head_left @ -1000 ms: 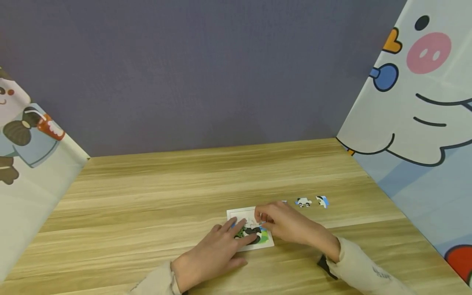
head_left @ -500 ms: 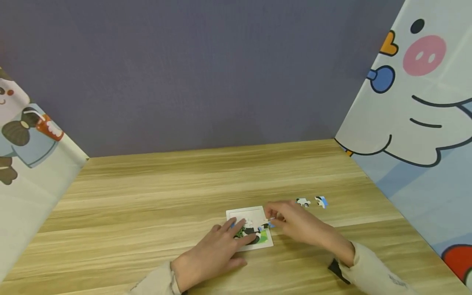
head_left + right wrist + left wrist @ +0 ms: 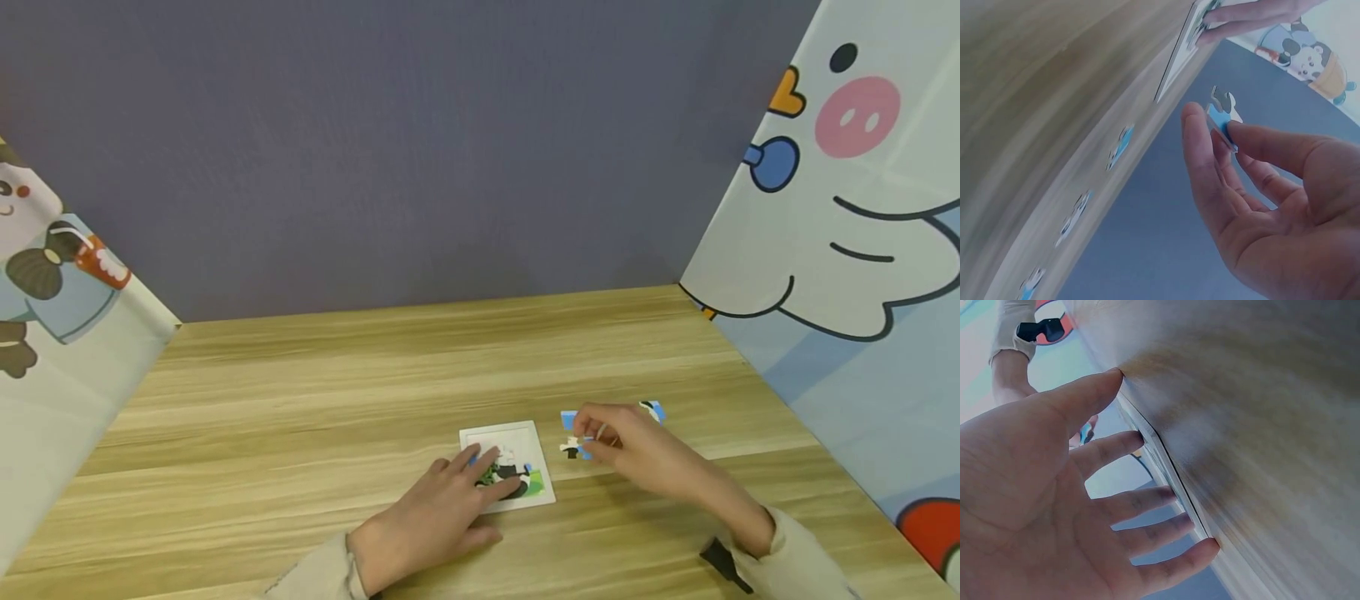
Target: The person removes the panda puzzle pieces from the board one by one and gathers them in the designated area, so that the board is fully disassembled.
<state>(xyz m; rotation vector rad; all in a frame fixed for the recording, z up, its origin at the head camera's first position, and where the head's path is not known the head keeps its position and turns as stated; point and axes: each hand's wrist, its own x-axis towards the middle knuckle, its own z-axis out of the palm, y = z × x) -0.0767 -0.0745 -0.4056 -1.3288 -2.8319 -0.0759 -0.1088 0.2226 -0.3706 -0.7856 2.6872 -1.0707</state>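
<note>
A white-framed jigsaw tray lies on the table, its lower part filled with panda and green pieces. My left hand rests over the tray's left side with fingers spread and fairly straight. In the left wrist view its fingertips touch along the tray's edge. To the right of the tray, my right hand pinches a blue, white and black jigsaw piece between thumb and index finger, raised off the table. A blue-edged loose piece lies just behind that hand.
Another loose piece lies farther right, partly behind the right hand. The right wrist view shows a row of loose pieces, including a panda-face piece. A dark grey panel stands behind the wooden table, with printed panels at both sides.
My right hand has moved right, away from the tray, carrying the jigsaw piece off it. A blue-edged loose piece is now uncovered. My left hand has stayed put.
</note>
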